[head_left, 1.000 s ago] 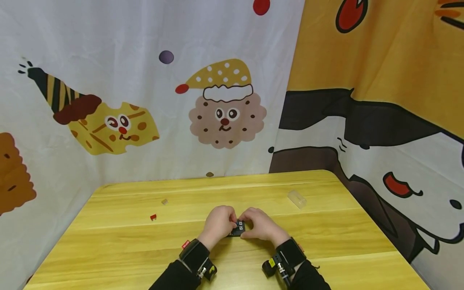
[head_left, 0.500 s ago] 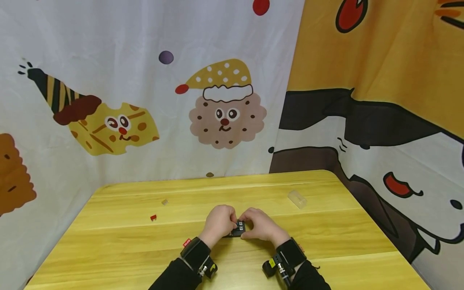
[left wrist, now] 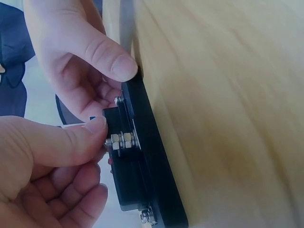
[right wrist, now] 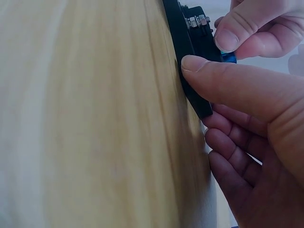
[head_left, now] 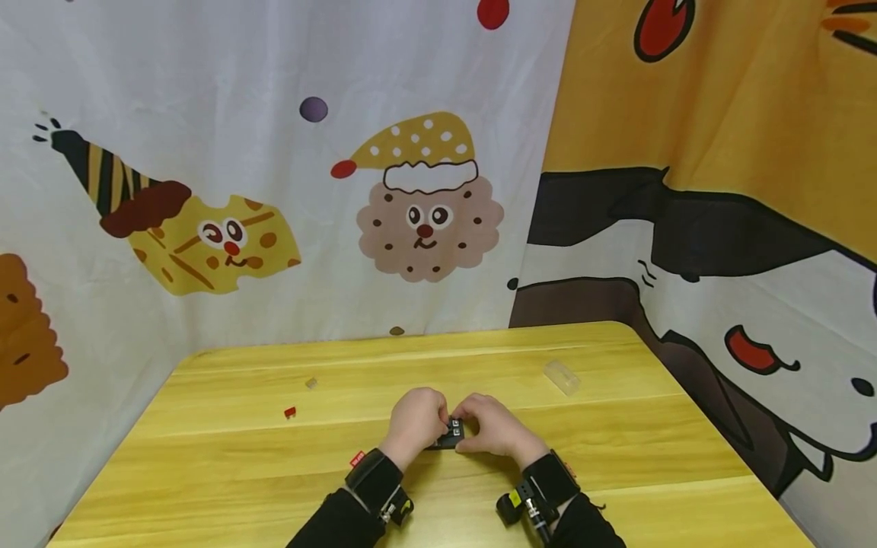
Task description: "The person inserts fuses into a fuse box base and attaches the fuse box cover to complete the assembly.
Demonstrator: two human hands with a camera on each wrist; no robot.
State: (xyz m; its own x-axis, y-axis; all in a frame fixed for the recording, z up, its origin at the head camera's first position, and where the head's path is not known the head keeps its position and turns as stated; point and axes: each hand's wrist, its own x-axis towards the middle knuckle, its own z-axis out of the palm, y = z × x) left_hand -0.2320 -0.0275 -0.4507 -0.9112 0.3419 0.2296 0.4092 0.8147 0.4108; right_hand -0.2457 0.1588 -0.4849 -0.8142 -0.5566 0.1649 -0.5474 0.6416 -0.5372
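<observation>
A black fuse block with metal bolts and nuts along its side lies at mid-table, partly covered by both hands. My left hand pinches a small blue blade fuse between thumb and forefinger, right at the top of the raised housing. Only a bit of blue shows past the fingertips. My right hand grips the block's right end, thumb on the near edge of the base and fingers on the far side.
A small red blade fuse and a small clear piece lie on the wooden table, left of the hands. A transparent plastic cover rests at the back right. Printed curtains hang behind the table.
My left hand and wrist have shifted very slightly to the right at the block. The right hand keeps its hold in the same place.
</observation>
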